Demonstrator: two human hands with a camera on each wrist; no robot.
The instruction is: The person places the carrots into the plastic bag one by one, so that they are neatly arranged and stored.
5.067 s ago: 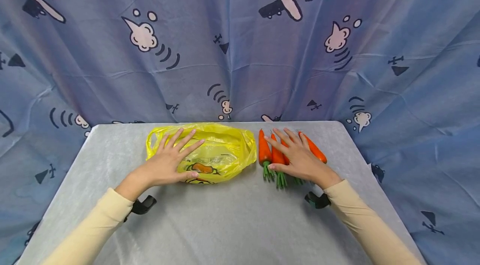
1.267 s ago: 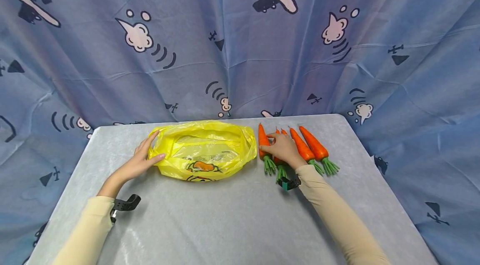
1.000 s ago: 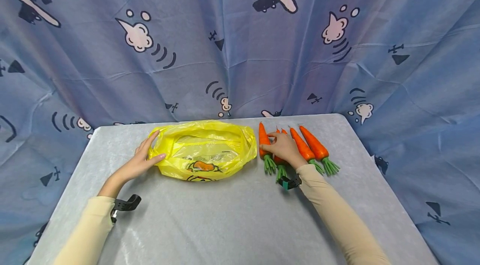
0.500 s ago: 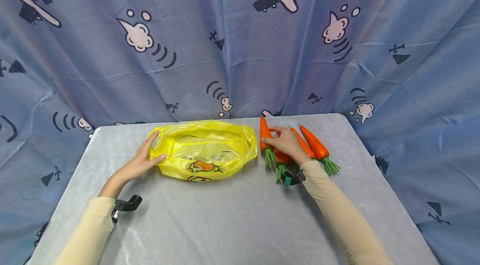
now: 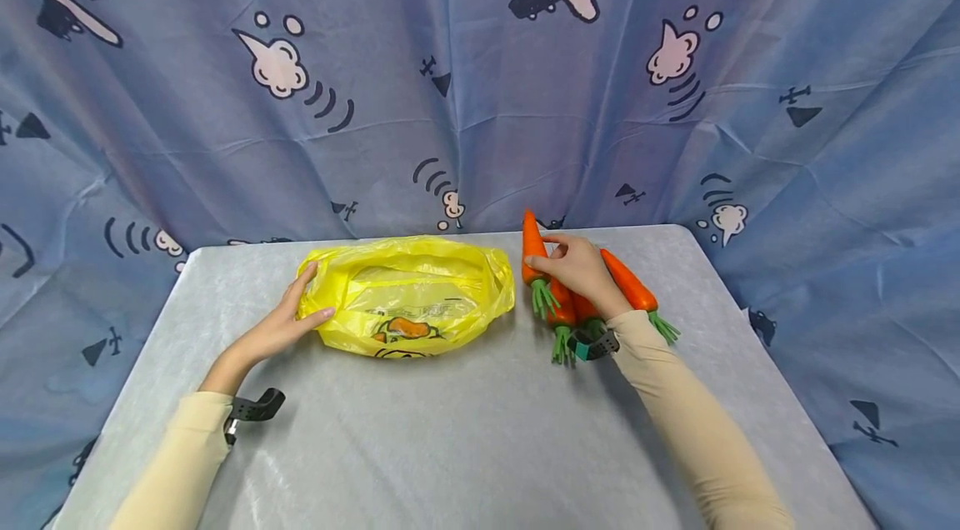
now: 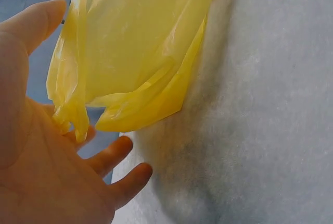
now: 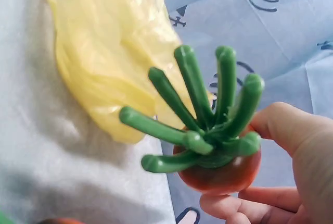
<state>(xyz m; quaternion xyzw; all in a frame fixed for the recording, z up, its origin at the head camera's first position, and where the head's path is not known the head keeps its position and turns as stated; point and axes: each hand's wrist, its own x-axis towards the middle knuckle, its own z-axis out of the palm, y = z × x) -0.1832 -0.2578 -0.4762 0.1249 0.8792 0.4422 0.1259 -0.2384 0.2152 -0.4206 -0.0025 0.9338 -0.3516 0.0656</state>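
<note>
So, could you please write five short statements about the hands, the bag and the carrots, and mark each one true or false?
1. The right hand holds a carrot by its orange part. True.
2. The left hand is at the left end of the yellow bag. True.
3. The held carrot is inside the bag. False: it is outside, to the bag's right in the head view.
4. Other carrots lie on the table. True.
5. The left hand grips a carrot. False: it holds none.

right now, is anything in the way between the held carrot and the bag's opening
Only the side of the yellow bag nearest the carrot in the right hand; nothing else visible stands between them.
</note>
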